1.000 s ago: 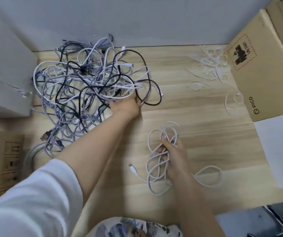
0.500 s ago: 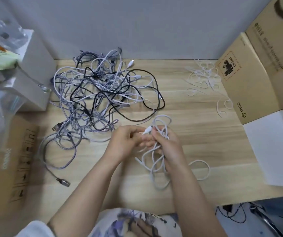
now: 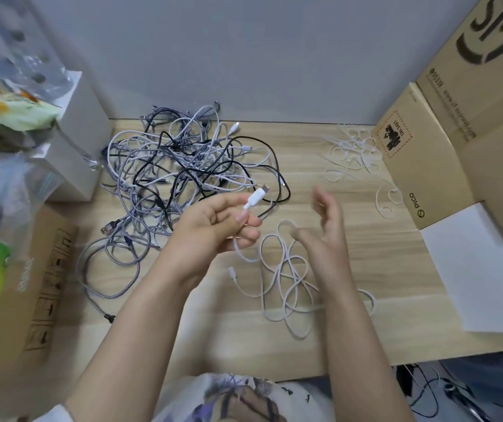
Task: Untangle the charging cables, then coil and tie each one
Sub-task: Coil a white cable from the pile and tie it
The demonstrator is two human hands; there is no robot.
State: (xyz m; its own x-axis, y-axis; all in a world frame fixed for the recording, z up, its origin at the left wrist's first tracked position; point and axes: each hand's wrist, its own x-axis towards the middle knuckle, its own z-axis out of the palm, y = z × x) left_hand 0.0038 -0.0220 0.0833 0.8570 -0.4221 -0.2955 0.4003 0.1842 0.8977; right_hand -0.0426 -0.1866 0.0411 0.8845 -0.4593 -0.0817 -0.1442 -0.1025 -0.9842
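Observation:
A loose white charging cable (image 3: 286, 278) lies in open loops on the wooden table (image 3: 365, 269) in front of me. My left hand (image 3: 213, 229) pinches this cable just below its white plug (image 3: 257, 196), which points up and to the right. My right hand (image 3: 324, 229) hovers over the loops with fingers spread and relaxed, holding nothing. Behind my left hand sits a big tangle of white, grey braided and black cables (image 3: 183, 175).
White cable ties (image 3: 353, 156) lie scattered at the back right. Cardboard boxes (image 3: 426, 153) and a white sheet (image 3: 481, 269) line the right side. A grey box (image 3: 76, 153), plastic bags and another carton (image 3: 31, 284) crowd the left.
My left hand has lifted the white plug out of the bundle and holds it alone. My right hand has let go of the cable and opened; the loops now lie on the table.

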